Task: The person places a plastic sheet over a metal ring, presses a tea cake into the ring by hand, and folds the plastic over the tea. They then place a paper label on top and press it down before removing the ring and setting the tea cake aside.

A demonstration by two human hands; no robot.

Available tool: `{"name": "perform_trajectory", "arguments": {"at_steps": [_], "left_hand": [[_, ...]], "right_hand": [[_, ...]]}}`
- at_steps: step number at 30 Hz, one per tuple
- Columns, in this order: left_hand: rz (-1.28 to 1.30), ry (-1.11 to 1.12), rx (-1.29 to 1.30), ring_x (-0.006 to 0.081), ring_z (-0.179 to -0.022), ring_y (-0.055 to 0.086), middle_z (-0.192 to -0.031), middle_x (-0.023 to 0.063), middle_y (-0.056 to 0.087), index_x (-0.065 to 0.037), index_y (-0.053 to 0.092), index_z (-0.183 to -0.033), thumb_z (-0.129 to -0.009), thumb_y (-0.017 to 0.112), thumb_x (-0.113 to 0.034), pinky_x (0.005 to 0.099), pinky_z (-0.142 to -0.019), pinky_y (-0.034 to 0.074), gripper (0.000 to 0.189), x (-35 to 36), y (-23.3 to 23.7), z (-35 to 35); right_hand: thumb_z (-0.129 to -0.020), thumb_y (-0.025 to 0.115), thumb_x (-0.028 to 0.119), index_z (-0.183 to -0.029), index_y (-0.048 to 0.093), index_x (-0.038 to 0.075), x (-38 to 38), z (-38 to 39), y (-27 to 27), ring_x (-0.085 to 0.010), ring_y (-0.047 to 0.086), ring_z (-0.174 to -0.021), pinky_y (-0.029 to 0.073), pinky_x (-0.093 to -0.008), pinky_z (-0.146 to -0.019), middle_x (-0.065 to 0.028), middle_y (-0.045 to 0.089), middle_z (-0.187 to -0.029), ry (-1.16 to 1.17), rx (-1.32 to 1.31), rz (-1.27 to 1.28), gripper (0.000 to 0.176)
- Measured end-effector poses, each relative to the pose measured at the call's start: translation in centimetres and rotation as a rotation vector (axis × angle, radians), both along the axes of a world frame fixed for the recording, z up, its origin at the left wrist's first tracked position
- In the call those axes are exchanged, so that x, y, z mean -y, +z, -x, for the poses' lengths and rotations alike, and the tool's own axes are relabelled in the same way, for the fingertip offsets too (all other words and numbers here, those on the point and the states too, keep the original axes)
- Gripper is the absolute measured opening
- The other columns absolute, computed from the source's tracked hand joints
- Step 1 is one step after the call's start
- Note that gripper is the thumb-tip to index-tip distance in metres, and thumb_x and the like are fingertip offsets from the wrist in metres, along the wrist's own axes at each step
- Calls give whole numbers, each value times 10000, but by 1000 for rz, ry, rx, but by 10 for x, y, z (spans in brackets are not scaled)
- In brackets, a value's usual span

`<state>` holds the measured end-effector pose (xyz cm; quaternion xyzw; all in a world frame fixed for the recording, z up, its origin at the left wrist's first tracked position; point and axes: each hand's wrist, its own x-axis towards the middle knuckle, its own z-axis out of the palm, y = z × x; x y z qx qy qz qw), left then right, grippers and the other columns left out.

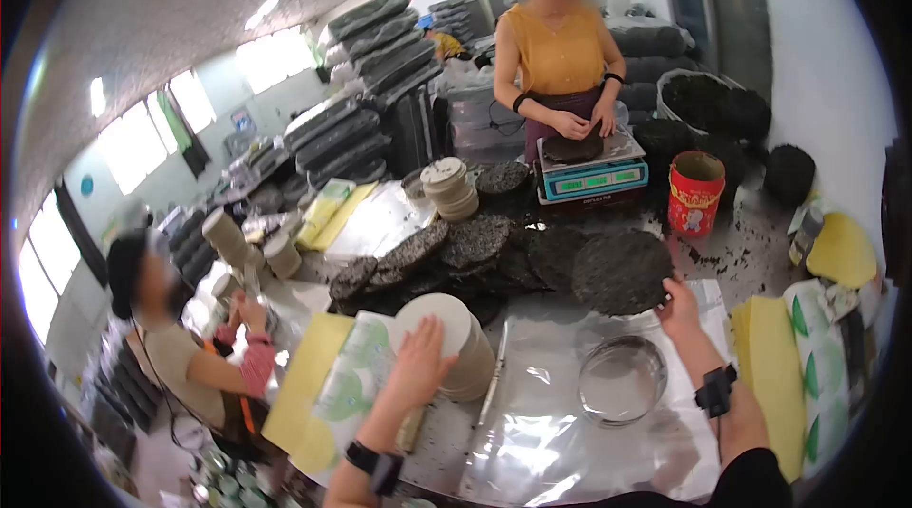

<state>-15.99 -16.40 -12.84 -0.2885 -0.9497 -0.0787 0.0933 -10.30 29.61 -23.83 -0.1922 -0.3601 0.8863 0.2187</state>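
Sacks and stacked trays are crowding the room behind a long surface [750, 242] that is carrying dark crumbs. Across it, a co-worker is tending a green scale [591, 176].

Nearer, the person's left hand [421, 356] is lying flat on a stack of white paper discs [442, 310], fingers spread and gripping nothing, probably to steady the pile. The right hand [679, 307] is reaching for the end tea cake [622, 271]. Its fingers are touching the lower rim, though I cannot tell whether they are pinching it.

That cake is leaning on an overlapping row of cakes [465, 247], which seems to leave each rim exposed. It is looking round, dark and coarse, like pressed leaf.
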Motion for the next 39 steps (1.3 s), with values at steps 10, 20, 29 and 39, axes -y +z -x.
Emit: {"name": "perform_trajectory", "arguments": {"at_steps": [10,20,29,39], "left_hand": [[-199,-86,-469,301,-615,644,-705,112,663,-86,622,-1142,-878,567,-115,373,-538,520,271,2,68,50],[-68,-956,72,288,-1277,469,-1421,130,447,-83,450,-1371,-905,530,-214,391,-1049,399,490,-234,-156,-76],[186,-833,104,408,-1431,130,-1555,163,182,-187,230,-1503,-849,532,-568,749,-992,200,815,-251,-166,-80],[119,-777,377,334,-1306,277,-1416,150,305,-132,329,-1414,-803,583,-515,657,-916,275,765,-265,-183,-60]], "right_hand": [[-912,496,63,-1306,467,38,-37,-79,-2,-237,558,-1118,439,-371,-987,-100,576,-1215,-175,-130,-30,396],[-960,411,108,-1395,367,79,-80,-166,-48,-278,473,-1248,410,-441,-1046,-133,453,-1376,-471,-104,33,439],[-979,376,135,-1388,366,51,-58,-163,-23,-301,460,-1256,380,-451,-1070,-158,450,-1368,-308,-166,51,418],[-875,588,23,-1335,436,23,-21,-147,76,-232,530,-1171,443,-357,-995,-146,541,-1271,-200,-47,-329,484]]}}
